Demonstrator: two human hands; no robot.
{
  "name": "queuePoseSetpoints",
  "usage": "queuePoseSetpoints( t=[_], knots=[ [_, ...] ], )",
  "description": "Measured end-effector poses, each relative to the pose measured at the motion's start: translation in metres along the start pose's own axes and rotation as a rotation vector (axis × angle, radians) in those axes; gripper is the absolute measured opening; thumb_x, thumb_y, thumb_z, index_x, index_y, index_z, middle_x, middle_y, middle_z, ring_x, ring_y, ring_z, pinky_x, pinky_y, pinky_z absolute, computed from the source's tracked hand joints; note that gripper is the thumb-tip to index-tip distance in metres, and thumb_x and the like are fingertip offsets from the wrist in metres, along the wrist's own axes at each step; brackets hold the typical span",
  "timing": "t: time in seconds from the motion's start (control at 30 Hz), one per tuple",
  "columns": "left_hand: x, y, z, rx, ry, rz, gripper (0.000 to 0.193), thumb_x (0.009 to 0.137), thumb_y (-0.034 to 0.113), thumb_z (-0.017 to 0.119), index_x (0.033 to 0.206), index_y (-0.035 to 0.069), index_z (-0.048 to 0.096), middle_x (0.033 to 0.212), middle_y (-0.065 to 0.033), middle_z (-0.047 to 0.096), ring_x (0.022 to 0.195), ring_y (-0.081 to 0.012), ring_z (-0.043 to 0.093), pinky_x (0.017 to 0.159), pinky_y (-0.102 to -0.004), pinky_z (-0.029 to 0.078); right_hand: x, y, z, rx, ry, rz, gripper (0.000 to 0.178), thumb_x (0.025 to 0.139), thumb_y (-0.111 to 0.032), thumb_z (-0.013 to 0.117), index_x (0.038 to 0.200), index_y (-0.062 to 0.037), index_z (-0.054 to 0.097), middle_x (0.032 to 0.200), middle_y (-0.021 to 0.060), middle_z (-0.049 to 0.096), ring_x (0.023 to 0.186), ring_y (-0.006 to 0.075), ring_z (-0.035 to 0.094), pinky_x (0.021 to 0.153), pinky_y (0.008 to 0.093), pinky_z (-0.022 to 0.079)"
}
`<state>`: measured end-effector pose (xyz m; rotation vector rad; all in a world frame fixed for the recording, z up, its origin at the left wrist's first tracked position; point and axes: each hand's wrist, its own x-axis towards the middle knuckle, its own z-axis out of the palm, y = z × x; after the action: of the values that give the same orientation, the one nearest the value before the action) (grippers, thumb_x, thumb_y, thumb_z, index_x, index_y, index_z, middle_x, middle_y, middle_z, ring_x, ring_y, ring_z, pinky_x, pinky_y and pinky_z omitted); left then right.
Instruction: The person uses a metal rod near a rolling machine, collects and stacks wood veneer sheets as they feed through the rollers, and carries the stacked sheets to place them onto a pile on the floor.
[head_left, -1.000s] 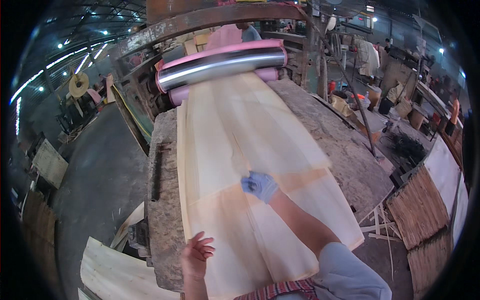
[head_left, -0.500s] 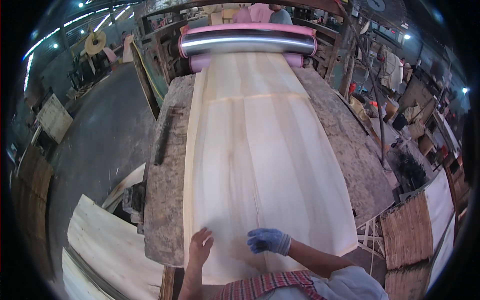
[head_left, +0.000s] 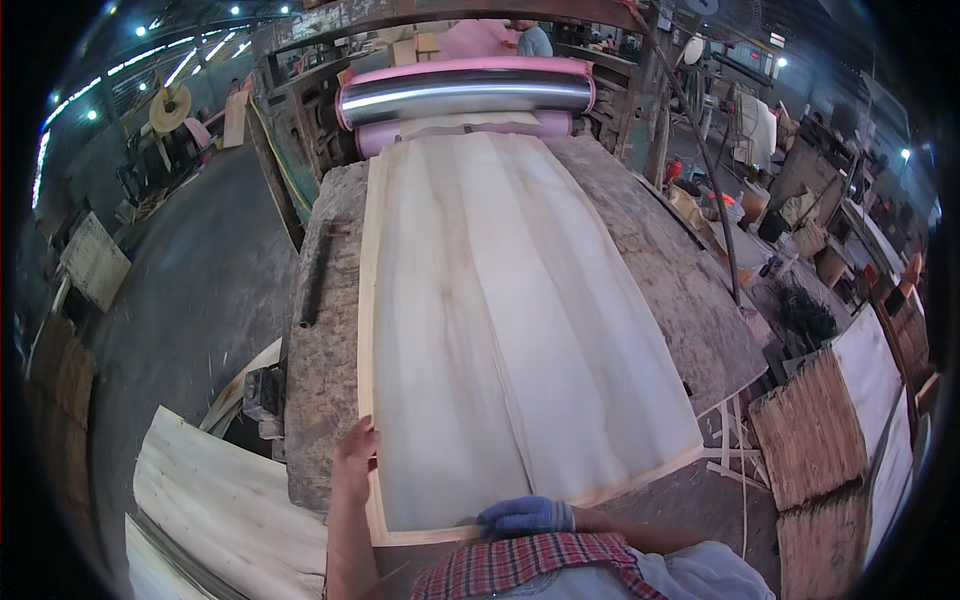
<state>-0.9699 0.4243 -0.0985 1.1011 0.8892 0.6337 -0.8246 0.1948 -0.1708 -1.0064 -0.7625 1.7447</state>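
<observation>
A stack of pale wood veneer sheets (head_left: 520, 330) with brown streaks lies lengthwise before me, its far end just short of the rollers. My bare left hand (head_left: 356, 450) is at the stack's near left edge, fingers slightly bent and apart, fingertips against the edge. At the near end, my right hand (head_left: 527, 516) in a blue knit glove lies low over the edge with its fingers stretched leftward. Beyond the stack is a shiny metal roller (head_left: 465, 97) with pink ends, above a pink lower roller (head_left: 545, 124). A strip of veneer (head_left: 470, 121) shows between them.
The stack lies on a worn, stained table (head_left: 660, 270) with a dark bar (head_left: 317, 275) on its left side. More veneer sheets (head_left: 225, 480) lie low at left. Stacked brown sheets (head_left: 810, 420) stand at right. Another person (head_left: 533, 40) is behind the rollers.
The top veneer sheet has moved away between the rollers, leaving its tail there. My left hand has shifted to the stack's left edge, and my right hand has come back to the near edge.
</observation>
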Motion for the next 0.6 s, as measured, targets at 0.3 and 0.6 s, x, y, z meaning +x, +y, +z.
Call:
queuePoseSetpoints(
  t=[0.3, 0.6],
  knots=[
    [0.008, 0.051, 0.017, -0.424, -0.382, 0.32, 0.04, 0.069, 0.011, 0.049, 0.107, -0.003, 0.046, 0.093, -0.0121, 0.055, 0.078, -0.0175, 0.055, 0.065, -0.0265, 0.047, -0.027, -0.019, 0.021, 0.147, -0.229, -0.213, 0.039, 0.085, -0.025, 0.042, 0.113, 0.0016, 0.042, 0.113, 0.0155, 0.046, 0.098, 0.0221, 0.049, 0.087, 0.0335, 0.037],
    [0.034, 0.012, 0.004, -0.663, -0.216, 0.092, 0.055, 0.083, 0.048, 0.026, 0.105, 0.001, 0.047, 0.08, -0.0127, 0.059, 0.058, -0.0193, 0.056, 0.053, -0.0255, 0.044, 0.025, -0.128, -0.054, 0.436, 0.292, -0.512, 0.028, 0.083, -0.022, 0.046, 0.1, 0.0007, 0.05, 0.086, 0.0117, 0.055, 0.074, 0.0193, 0.053, 0.067, 0.0322, 0.044]
  ],
)
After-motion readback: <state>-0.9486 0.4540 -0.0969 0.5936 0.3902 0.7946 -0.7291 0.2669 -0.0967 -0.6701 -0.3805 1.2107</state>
